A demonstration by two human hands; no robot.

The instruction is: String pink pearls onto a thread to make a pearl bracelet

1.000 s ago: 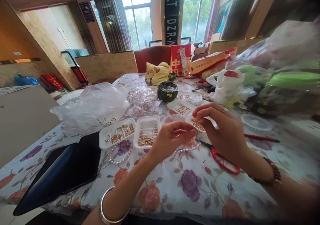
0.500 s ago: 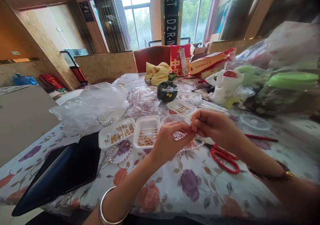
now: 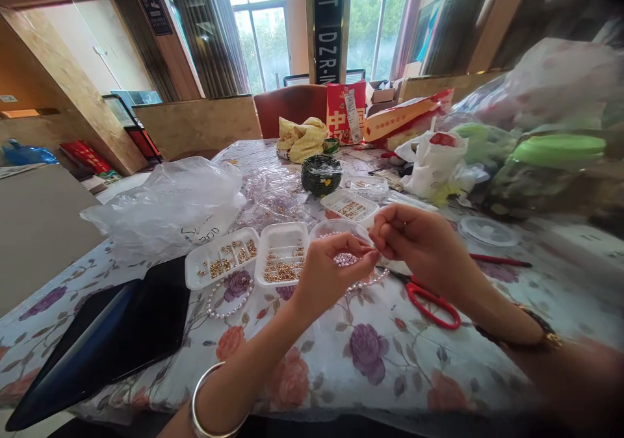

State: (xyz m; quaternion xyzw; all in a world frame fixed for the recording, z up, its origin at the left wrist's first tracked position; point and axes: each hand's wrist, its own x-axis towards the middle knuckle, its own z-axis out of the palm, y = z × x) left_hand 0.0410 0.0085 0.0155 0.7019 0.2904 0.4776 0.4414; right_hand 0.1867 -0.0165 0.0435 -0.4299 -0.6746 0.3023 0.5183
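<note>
Left hand (image 3: 327,274) and right hand (image 3: 418,243) raised over the floral tablecloth (image 3: 370,353), fingertips meeting in a pinch just above the round clear dish of pearl beads (image 3: 341,246); both pinched shut, what they pinch too small to tell. Strand of pearls (image 3: 368,282) lies under the hands. Red-handled scissors (image 3: 431,301) just beside right wrist. White trays of gold beads (image 3: 283,262) left of the dish

Lighting: your view gets bright daylight from the windows (image 3: 253,32), slightly blown out. Shadows soft. Edges: strong wide-angle bending; the bags (image 3: 546,132) at right are blurred.
</note>
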